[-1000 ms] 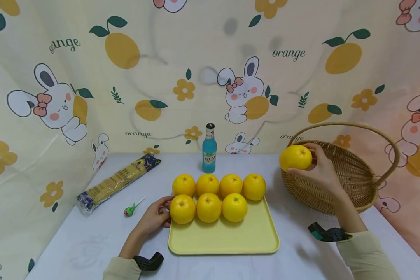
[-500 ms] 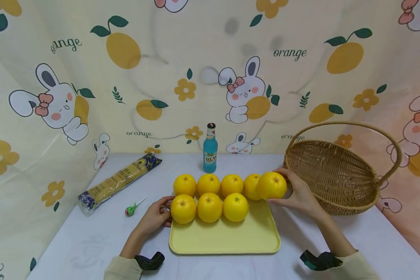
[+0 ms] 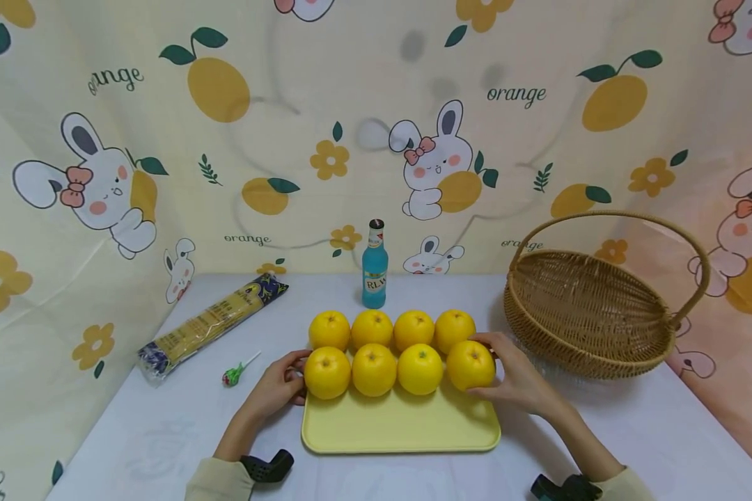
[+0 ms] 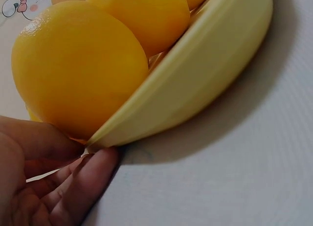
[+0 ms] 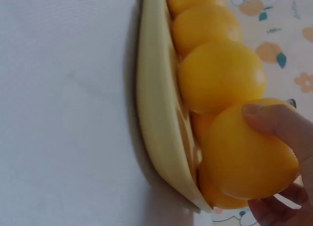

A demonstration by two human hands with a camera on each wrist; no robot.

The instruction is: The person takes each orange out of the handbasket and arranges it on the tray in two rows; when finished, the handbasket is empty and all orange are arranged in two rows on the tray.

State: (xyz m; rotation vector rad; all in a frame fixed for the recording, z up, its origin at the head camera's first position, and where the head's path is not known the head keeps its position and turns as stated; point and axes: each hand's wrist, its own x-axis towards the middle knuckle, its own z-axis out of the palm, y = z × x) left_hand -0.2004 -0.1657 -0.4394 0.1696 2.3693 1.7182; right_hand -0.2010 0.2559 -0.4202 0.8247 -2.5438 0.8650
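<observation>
Several oranges [image 3: 374,369] stand in two rows on a pale yellow tray [image 3: 401,426] in the head view. My right hand [image 3: 519,376] grips the orange [image 3: 471,365] at the right end of the front row, thumb on the near side and fingers behind it. The right wrist view shows that orange [image 5: 249,150] close beside the others; whether it touches the tray is hidden. At the tray's left edge, my left hand [image 3: 278,380] pinches the rim between thumb and fingers, beside the leftmost front orange [image 4: 78,72] seen in the left wrist view.
A wicker basket [image 3: 592,313] with a tall handle stands tilted at the right. Behind the tray is an upright blue bottle [image 3: 374,268]. A long yellow packet [image 3: 213,327] and a wrapped lollipop [image 3: 232,376] lie at the left. A printed cloth hangs behind the table.
My right hand has carried an orange from the basket leftward and down to the right end of the tray's front row. My left hand has stayed at the tray's edge.
</observation>
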